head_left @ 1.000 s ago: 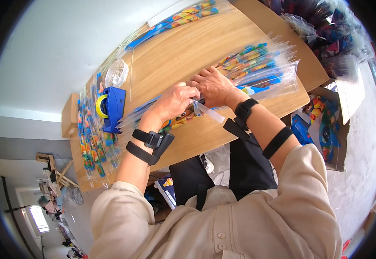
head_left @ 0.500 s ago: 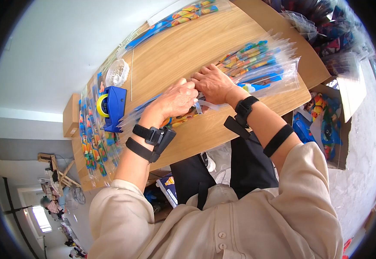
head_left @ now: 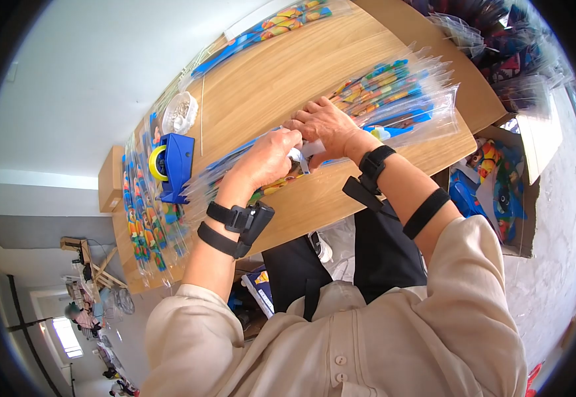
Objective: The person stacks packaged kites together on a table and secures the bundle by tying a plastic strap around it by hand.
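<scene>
Both hands meet over a bundle of long, brightly printed packets in clear plastic sleeves [head_left: 379, 89], which lies across the table. My left hand [head_left: 269, 157] is closed at the bundle's middle, its thumb and fingers pinched by a whitish strip [head_left: 312, 149]. My right hand [head_left: 331, 130] bends its fingers over the bundle just to the right, the thumb pointing down on the near side of the strip. The sleeves' left ends stick out beyond my left wrist. The fingertips partly hide the strip and the part of the bundle beneath.
A blue tape dispenser [head_left: 181, 165] with yellow tape stands left of the bundle, near a white bowl [head_left: 181, 114] of small pieces. More packets [head_left: 144, 225] lie at the table's left edge and packets [head_left: 271, 30] at the far side. An open carton [head_left: 529, 218] stands right.
My left hand has shifted slightly left and its fingers have curled in. My right thumb now points down, away from the fingers, and more of the whitish strip shows between the hands.
</scene>
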{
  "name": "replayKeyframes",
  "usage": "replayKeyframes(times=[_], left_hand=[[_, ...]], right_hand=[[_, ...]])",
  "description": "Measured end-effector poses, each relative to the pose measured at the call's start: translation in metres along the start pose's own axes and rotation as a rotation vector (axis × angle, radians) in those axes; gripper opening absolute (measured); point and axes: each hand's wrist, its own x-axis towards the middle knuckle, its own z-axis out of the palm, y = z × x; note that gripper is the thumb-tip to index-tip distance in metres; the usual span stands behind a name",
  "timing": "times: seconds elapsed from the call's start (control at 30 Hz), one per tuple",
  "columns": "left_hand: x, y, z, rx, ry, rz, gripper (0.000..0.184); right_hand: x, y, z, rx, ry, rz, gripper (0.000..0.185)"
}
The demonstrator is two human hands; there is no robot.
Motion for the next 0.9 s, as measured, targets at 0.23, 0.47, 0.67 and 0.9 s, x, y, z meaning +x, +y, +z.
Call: replayKeyframes(times=[0.23, 0.47, 0.67, 0.9], left_hand=[[-0.01, 0.013, 0.002, -0.082, 0.155, 0.058, 0.038], [-0.006, 0.014, 0.023, -0.142, 0.252, 0.004, 0.021], [-0.004, 0.014, 0.04, -0.267, 0.264, -0.01, 0.011], [0.001, 0.007, 0.046, -0.343, 0.285, -0.048, 0.011]], right_hand=[[-0.001, 0.0, -0.002, 0.005, -0.004, -0.004, 0.097], [0.0, 0.0, 0.0, -0.015, 0.019, -0.005, 0.089], [0.006, 0.005, 0.024, -0.011, 0.111, 0.019, 0.073], [0.006, 0.009, 0.005, 0.04, -0.03, -0.023, 0.07]])
